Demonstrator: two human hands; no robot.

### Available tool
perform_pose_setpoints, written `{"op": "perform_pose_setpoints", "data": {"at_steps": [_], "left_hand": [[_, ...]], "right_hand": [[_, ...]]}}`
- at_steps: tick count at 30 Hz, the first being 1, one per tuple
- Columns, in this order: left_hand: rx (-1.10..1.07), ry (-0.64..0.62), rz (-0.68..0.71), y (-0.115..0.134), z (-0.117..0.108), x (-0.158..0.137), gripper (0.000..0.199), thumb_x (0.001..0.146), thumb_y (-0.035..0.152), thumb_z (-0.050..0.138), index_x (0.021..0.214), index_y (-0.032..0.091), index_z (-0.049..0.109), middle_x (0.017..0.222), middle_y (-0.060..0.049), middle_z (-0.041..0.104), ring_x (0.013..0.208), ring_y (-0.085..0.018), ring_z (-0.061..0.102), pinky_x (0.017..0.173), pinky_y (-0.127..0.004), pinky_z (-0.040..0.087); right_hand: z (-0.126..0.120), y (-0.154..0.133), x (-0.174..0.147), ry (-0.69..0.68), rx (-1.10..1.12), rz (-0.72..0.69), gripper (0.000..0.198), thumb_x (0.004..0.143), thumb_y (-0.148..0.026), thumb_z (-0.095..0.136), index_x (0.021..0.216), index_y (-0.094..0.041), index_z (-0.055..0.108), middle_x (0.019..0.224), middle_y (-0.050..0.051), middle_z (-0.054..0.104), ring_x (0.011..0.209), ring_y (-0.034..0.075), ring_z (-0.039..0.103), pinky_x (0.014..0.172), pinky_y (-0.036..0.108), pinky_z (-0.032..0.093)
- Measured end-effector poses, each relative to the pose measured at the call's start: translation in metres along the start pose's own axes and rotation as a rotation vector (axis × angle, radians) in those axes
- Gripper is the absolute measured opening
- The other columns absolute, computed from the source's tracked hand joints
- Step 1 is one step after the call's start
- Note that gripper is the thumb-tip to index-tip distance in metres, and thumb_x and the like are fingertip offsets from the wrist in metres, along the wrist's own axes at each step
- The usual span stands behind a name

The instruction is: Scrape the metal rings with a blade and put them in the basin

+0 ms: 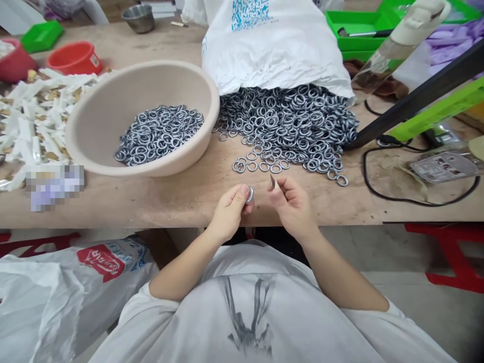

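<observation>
My left hand pinches a grey metallic ring between thumb and fingers, just above the table's front edge. A little to the right, my right hand grips a small dark blade whose tip shows above the thumb; the rest of it is hidden. The two hands are apart. Beyond them a heap of the same rings spills out of a white sack, with several loose rings at its near edge. Left of the heap, a large beige basin holds many more rings.
White strips and brown bits cover the table's left side, near a red bowl and a metal bowl. To the right are a dark slanted post, a looped black cable, a clear bottle and green trays.
</observation>
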State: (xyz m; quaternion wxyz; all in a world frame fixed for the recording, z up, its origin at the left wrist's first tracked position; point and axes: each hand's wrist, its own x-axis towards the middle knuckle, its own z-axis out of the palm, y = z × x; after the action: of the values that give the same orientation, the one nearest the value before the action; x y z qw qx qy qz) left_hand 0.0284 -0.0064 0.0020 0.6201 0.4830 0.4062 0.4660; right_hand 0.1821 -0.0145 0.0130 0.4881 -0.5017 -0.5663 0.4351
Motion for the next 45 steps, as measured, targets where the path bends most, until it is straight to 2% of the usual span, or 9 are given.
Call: {"op": "perform_pose_setpoints", "data": {"at_steps": [5, 14, 22, 25, 28, 33, 36, 39, 45], "left_hand": [[-0.267, 0.08, -0.155, 0.003, 0.009, -0.001, 0.051, 0.08, 0.06, 0.072, 0.064, 0.018, 0.049, 0.056, 0.005, 0.043, 0.052, -0.007, 0.037, 0.051, -0.021, 0.031], [-0.461, 0.122, -0.313, 0.012, 0.022, -0.009, 0.056, 0.067, 0.06, 0.083, 0.064, 0.017, 0.046, 0.054, 0.008, 0.039, 0.048, -0.005, 0.033, 0.046, -0.018, 0.031], [-0.466, 0.069, -0.307, 0.009, 0.015, -0.009, 0.056, 0.069, 0.061, 0.081, 0.064, 0.018, 0.045, 0.05, 0.009, 0.037, 0.047, -0.005, 0.031, 0.051, -0.019, 0.034], [-0.396, -0.018, -0.238, 0.004, 0.007, -0.014, 0.053, 0.077, 0.06, 0.075, 0.062, 0.018, 0.047, 0.048, 0.007, 0.037, 0.049, -0.007, 0.034, 0.056, -0.022, 0.037], [-0.323, -0.085, -0.226, -0.001, -0.005, -0.021, 0.051, 0.084, 0.059, 0.069, 0.061, 0.018, 0.05, 0.049, 0.005, 0.042, 0.051, -0.009, 0.039, 0.059, -0.024, 0.039], [-0.289, 0.085, -0.266, -0.003, -0.029, -0.019, 0.041, 0.076, 0.053, 0.079, 0.075, 0.015, 0.064, 0.071, -0.004, 0.067, 0.061, -0.01, 0.058, 0.061, -0.023, 0.045], [-0.311, 0.153, -0.268, 0.002, -0.04, -0.012, 0.039, 0.071, 0.039, 0.084, 0.1, 0.015, 0.071, 0.084, -0.005, 0.073, 0.065, -0.01, 0.063, 0.068, -0.024, 0.051], [-0.325, 0.189, -0.25, 0.006, -0.046, -0.007, 0.037, 0.069, 0.029, 0.08, 0.103, 0.016, 0.069, 0.087, -0.004, 0.072, 0.069, -0.011, 0.065, 0.071, -0.025, 0.053], [0.067, 0.004, -0.071, 0.003, -0.032, -0.001, 0.031, 0.087, 0.048, 0.067, 0.084, 0.017, 0.067, 0.078, -0.002, 0.064, 0.069, -0.011, 0.053, 0.065, -0.023, 0.043]], "right_hand": [[-0.009, -0.003, -0.008, -0.209, -0.392, -0.274, 0.044, 0.102, -0.05, 0.044, 0.077, -0.02, 0.063, 0.07, 0.002, 0.063, 0.065, 0.014, 0.055, 0.062, 0.028, 0.036], [-0.003, 0.001, -0.006, -0.166, -0.566, -0.37, 0.05, 0.101, -0.057, 0.043, 0.068, -0.02, 0.052, 0.058, -0.002, 0.05, 0.054, 0.011, 0.046, 0.056, 0.027, 0.03], [0.001, 0.002, -0.004, -0.28, -0.413, -0.186, 0.046, 0.099, -0.054, 0.047, 0.068, -0.021, 0.053, 0.061, -0.001, 0.056, 0.057, 0.012, 0.048, 0.057, 0.026, 0.032], [-0.002, 0.012, 0.016, -0.135, -0.417, -0.082, 0.05, 0.099, -0.06, 0.042, 0.068, -0.021, 0.053, 0.061, -0.001, 0.055, 0.06, 0.014, 0.049, 0.059, 0.028, 0.033], [-0.004, 0.015, 0.045, 0.041, -0.649, -0.048, 0.048, 0.098, -0.059, 0.046, 0.07, -0.022, 0.056, 0.06, 0.0, 0.054, 0.06, 0.016, 0.049, 0.059, 0.029, 0.031], [0.022, 0.008, 0.081, -0.186, -1.073, -0.095, 0.028, 0.091, -0.042, 0.065, 0.107, -0.019, 0.07, 0.108, 0.012, 0.072, 0.086, 0.026, 0.064, 0.064, 0.032, 0.034], [0.033, 0.008, 0.09, -0.237, -1.163, -0.074, 0.024, 0.095, -0.034, 0.058, 0.102, -0.015, 0.07, 0.11, 0.017, 0.071, 0.085, 0.026, 0.065, 0.063, 0.033, 0.033], [0.023, 0.005, 0.085, -0.237, -0.941, -0.068, 0.021, 0.094, -0.032, 0.057, 0.083, -0.017, 0.065, 0.086, 0.01, 0.069, 0.072, 0.02, 0.058, 0.061, 0.032, 0.032], [-0.003, -0.01, 0.046, -0.62, 0.123, 0.24, 0.034, 0.089, -0.048, 0.057, 0.069, -0.02, 0.06, 0.064, -0.002, 0.057, 0.06, 0.012, 0.049, 0.059, 0.027, 0.039]]}}
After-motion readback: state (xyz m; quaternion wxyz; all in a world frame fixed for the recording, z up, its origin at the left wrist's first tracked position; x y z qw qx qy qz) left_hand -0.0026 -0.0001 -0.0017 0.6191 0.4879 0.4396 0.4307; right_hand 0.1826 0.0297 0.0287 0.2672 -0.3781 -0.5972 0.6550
